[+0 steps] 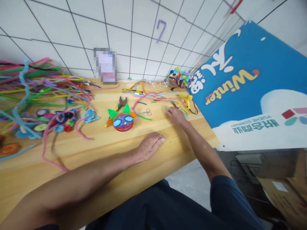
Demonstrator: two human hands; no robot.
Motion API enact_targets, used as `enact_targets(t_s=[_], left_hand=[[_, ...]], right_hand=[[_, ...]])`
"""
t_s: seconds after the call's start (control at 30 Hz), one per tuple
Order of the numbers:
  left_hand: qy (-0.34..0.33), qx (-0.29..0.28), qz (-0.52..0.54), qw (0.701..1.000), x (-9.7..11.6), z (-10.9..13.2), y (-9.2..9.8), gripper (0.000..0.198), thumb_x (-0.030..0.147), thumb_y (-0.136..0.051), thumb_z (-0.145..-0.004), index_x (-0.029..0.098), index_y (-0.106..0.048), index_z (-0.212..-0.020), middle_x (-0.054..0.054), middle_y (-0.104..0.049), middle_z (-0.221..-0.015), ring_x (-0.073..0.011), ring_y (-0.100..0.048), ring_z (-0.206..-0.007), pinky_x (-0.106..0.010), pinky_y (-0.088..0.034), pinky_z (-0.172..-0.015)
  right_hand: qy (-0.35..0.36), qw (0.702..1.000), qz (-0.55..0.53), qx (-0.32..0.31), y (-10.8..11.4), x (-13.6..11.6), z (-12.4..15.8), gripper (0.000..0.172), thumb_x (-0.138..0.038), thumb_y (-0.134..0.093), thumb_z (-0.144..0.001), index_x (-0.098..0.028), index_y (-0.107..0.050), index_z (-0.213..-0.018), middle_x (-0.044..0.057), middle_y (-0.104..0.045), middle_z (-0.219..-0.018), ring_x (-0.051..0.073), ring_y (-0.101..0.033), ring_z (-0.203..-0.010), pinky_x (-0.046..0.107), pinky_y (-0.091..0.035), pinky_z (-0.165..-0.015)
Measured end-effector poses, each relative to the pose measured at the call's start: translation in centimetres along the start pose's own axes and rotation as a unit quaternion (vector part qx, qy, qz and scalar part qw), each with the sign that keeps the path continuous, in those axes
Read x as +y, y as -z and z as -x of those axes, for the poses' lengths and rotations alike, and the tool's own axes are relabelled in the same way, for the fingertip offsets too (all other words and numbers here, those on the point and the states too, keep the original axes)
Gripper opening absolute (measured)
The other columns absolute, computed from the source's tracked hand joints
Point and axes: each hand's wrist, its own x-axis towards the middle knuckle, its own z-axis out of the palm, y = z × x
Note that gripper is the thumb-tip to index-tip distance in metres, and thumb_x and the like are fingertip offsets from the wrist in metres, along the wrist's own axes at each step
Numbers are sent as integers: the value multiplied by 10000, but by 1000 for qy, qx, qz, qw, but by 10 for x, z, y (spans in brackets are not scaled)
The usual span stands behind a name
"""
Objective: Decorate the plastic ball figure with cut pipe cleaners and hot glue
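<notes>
L hand [150, 145] lies flat on wood table [96, 150], fingers loose, holding nothing. R hand [174, 114] farther right, fingers curled, grip can't tell, touching-close to glue gun [185, 99]; scissors [146, 112] left of it.

On wooden tabletop [96, 150], from round purple pipe-cleaner face [122, 121]: dark-handled metal pliers [122, 102] at 12 o'clock; small steel scissors [147, 112] at 2; yellow plastic glue gun [186, 99] beyond them; multicoloured pipe-cleaner pile [35, 84] at 10.
</notes>
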Motion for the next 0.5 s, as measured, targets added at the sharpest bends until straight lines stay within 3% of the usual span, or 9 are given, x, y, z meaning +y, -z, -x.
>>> enact_targets(t_s=[0.13, 0.3, 0.5], left_hand=[[-12, -8, -18, 1000, -1, 1, -1, 460, 453, -329, -1131, 194, -686, -999, -95, -753, -996, -243, -702, -975, -429, -568, -948], [-22, -17, -41, 999, 0, 0, -1, 485, 444, -311, -1136, 200, -701, -984, -91, -757, -970, -244, -700, -954, -428, -564, -940], [-32, -26, -64, 997, -1, -1, -1, 530, 456, -285, -1141, 191, -712, -971, -93, -764, -940, -250, -701, -932, -428, -551, -923]], right_hand=[[-26, 999, 5, 27, 2, 6, -15, 265, -268, -505, -1040, -167, -747, -1081, 134, -784, -1155, 253, -697, -1067, 345, -499, -919], [-20, 999, -1, 27, -4, 6, -28, 225, -246, -562, -996, -181, -760, -1080, 128, -782, -1190, 260, -683, -1128, 362, -495, -992], [-31, 999, -9, 40, 1, 13, -34, 254, -275, -533, -1010, -180, -765, -1052, 135, -793, -1157, 271, -693, -1082, 368, -512, -952]])
